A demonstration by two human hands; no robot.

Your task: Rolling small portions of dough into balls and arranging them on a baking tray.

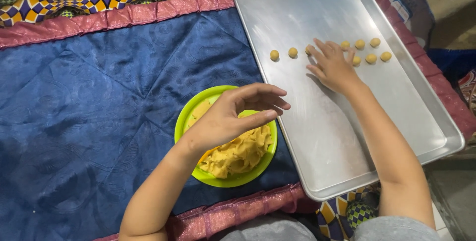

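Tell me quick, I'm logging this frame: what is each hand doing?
Left hand: open, fingers curled, empty, above the green bowl of dough.
Right hand: open, fingertips on the metal tray among dough balls.

Green bowl [187, 122] of yellow dough [243, 154]: round, upright, on the blue quilted cloth, just beside the tray's left rim. The dough is soft and lumpy, heaped toward the bowl's near side. Metal baking tray [347, 137]: rectangular, shallow, lying flat at a slight angle. Dough balls [274, 55]: small, round, yellow, set in rows across the tray's far half, two at the left and a cluster at the right, each apart from the next.
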